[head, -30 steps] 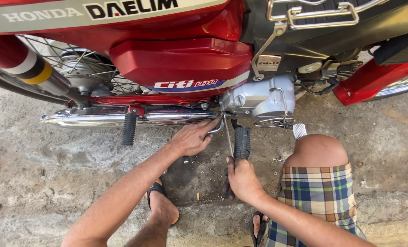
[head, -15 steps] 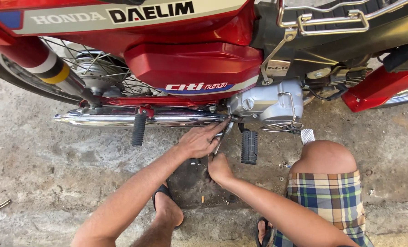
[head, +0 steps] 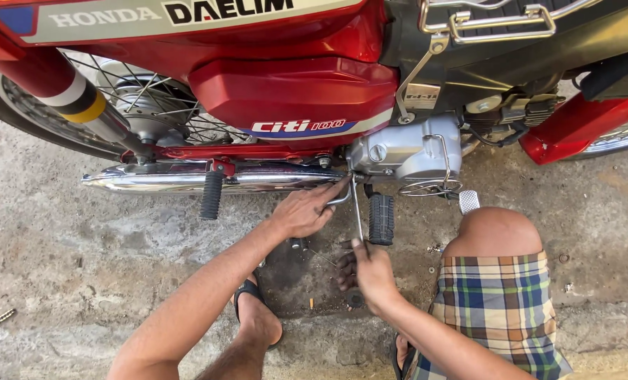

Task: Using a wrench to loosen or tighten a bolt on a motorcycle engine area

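Standing near-upright, slim wrench (head: 357, 211), right hand (head: 370, 271) gripping

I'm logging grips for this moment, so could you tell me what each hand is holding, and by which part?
The right hand grips a slim metal rod-like tool by its lower end. The left hand closes on a bent metal bar under the engine, near its bend.

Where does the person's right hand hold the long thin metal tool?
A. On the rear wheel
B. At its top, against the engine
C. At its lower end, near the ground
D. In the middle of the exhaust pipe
C: the right hand grips the lower end of the thin metal tool, whose upper end reaches the engine, where the left hand rests.
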